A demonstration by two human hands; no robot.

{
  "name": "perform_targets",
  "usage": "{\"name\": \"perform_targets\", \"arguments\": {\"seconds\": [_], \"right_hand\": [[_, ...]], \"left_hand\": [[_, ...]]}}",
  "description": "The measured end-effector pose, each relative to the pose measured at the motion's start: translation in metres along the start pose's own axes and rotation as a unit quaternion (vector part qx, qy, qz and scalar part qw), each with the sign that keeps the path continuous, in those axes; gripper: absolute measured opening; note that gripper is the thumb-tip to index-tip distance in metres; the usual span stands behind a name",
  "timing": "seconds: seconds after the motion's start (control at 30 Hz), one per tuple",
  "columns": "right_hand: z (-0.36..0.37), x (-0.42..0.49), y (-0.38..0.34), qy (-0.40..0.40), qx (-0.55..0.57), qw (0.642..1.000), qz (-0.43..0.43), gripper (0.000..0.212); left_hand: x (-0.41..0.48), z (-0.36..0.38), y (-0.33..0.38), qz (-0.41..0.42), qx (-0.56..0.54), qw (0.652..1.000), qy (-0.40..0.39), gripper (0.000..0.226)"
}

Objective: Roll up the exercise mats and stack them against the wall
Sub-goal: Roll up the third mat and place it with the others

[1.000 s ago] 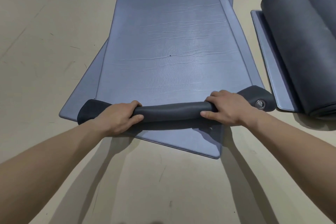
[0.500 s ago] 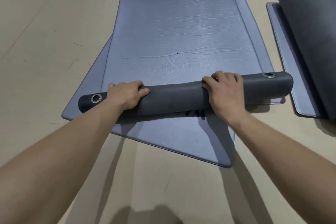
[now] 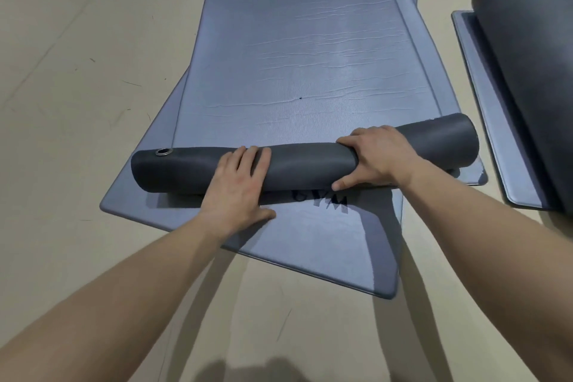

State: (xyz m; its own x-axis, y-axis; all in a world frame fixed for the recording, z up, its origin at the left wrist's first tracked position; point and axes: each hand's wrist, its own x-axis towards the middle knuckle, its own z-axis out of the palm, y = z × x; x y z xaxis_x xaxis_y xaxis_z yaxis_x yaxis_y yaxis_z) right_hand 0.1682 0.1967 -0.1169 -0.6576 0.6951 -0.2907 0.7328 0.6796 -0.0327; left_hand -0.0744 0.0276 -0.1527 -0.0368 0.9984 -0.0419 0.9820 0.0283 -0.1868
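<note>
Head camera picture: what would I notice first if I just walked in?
In the middle, the left hand presses and the right hand grips a dark grey roll at the near end of a long blue-grey exercise mat stretched out ahead. At the right edge rests a much fatter dark grey rolled mat.

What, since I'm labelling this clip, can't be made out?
Head view:
- Flat blue-grey exercise mat: far end and lettering cut by the top edge.
- Lower blue-grey mat: print partly hidden under the dark grey roll.
- Big dark grey rolled mat: cut by the right edge.
- Wall: out of frame.
</note>
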Motion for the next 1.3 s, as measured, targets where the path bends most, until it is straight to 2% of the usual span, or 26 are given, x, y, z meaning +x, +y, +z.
{"name": "perform_targets", "arguments": {"seconds": [0.07, 0.17, 0.23, 0.3, 0.33, 0.43, 0.5, 0.6, 0.63, 0.77, 0.83, 0.93, 1.07, 1.13, 1.17, 1.23, 1.3], "right_hand": [[-0.013, 0.002, -0.002, -0.037, 0.057, 0.998, 0.011, 0.109], [-0.021, -0.007, -0.008, -0.085, 0.112, 0.990, 0.023, 0.094], [-0.020, -0.019, -0.013, -0.100, 0.115, 0.988, 0.019, 0.093], [-0.011, -0.036, -0.017, -0.097, 0.079, 0.992, 0.010, 0.095], [-0.001, -0.049, -0.019, -0.069, 0.044, 0.997, 0.005, 0.097], [0.038, -0.084, -0.024, 0.095, -0.054, 0.994, -0.006, 0.101], [0.048, -0.085, -0.023, 0.131, -0.058, 0.990, -0.007, 0.094], [0.030, -0.065, -0.017, 0.078, -0.024, 0.997, 0.012, 0.087], [0.022, -0.058, -0.016, 0.057, -0.014, 0.998, 0.011, 0.086], [0.001, -0.039, -0.006, -0.018, 0.024, 1.000, 0.001, 0.081], [-0.008, -0.031, -0.003, -0.048, 0.040, 0.998, 0.004, 0.078], [-0.023, -0.023, -0.003, -0.081, 0.051, 0.995, 0.017, 0.074], [-0.036, -0.030, -0.008, -0.170, 0.094, 0.981, 0.016, 0.062], [-0.036, -0.045, -0.014, -0.197, 0.119, 0.973, 0.004, 0.068], [-0.029, -0.056, -0.019, -0.167, 0.105, 0.980, -0.002, 0.077], [-0.001, -0.081, -0.030, 0.006, 0.021, 1.000, -0.008, 0.095], [0.033, -0.099, -0.039, 0.152, -0.064, 0.986, -0.010, 0.101]], "left_hand": [[0.007, -0.006, -0.005, -0.005, 0.012, 1.000, 0.004, 0.120], [0.014, -0.013, -0.007, -0.004, -0.009, 1.000, 0.014, 0.092], [0.006, -0.020, -0.007, 0.005, -0.028, 1.000, -0.010, 0.078], [-0.003, -0.025, -0.007, 0.007, -0.046, 0.998, -0.047, 0.075], [-0.005, -0.029, -0.005, 0.011, -0.055, 0.996, -0.067, 0.074], [0.000, -0.041, -0.002, 0.020, -0.096, 0.987, -0.126, 0.075], [0.012, -0.049, -0.007, 0.020, -0.121, 0.979, -0.166, 0.081], [0.026, -0.057, -0.014, 0.007, -0.152, 0.965, -0.214, 0.090], [0.026, -0.058, -0.014, 0.005, -0.150, 0.966, -0.209, 0.091], [0.008, -0.040, 0.006, -0.015, -0.032, 0.998, -0.044, 0.105], [0.007, -0.033, 0.010, -0.020, -0.015, 0.999, -0.021, 0.097], [0.016, -0.047, 0.006, -0.025, -0.039, 0.997, -0.063, 0.072], [0.013, -0.062, 0.002, -0.011, -0.087, 0.985, -0.151, 0.070], [0.006, -0.063, -0.002, 0.003, -0.088, 0.975, -0.203, 0.073], [0.004, -0.065, -0.003, 0.009, -0.086, 0.971, -0.223, 0.074], [0.008, -0.071, -0.006, 0.010, -0.100, 0.964, -0.246, 0.074], [0.018, -0.077, -0.007, 0.012, -0.119, 0.954, -0.274, 0.073]]}}
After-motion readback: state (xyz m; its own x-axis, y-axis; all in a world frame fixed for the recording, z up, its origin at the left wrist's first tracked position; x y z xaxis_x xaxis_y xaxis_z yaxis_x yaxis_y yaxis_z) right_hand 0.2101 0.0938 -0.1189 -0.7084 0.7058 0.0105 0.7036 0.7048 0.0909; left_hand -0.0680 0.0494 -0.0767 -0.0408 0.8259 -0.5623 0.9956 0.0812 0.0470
